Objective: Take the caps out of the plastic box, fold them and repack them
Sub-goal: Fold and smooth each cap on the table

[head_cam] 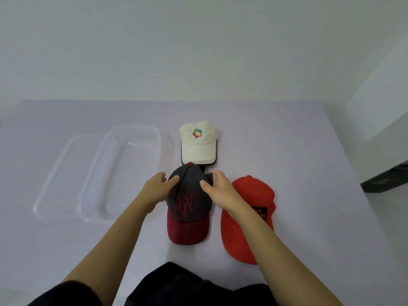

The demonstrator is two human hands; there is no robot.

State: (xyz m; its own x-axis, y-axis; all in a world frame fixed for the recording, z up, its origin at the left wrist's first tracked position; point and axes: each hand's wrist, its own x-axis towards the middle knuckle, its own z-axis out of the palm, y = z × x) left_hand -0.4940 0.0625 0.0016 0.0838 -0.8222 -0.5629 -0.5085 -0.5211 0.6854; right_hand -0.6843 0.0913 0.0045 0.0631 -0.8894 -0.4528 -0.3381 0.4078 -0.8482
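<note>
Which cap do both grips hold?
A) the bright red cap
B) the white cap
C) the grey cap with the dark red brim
C: the left grip and right grip pinch the crown of the grey cap; the white cap lies beyond them.

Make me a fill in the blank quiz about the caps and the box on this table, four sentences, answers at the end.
1. The left hand and right hand grip the maroon-brimmed cap, whose crown is ___.
2. The clear plastic box lies to the ___ of the caps.
3. The red cap lies under the person's ___ forearm.
4. The cap with the colourful logo is ___.
Missing words: grey, left, right, white.
</note>
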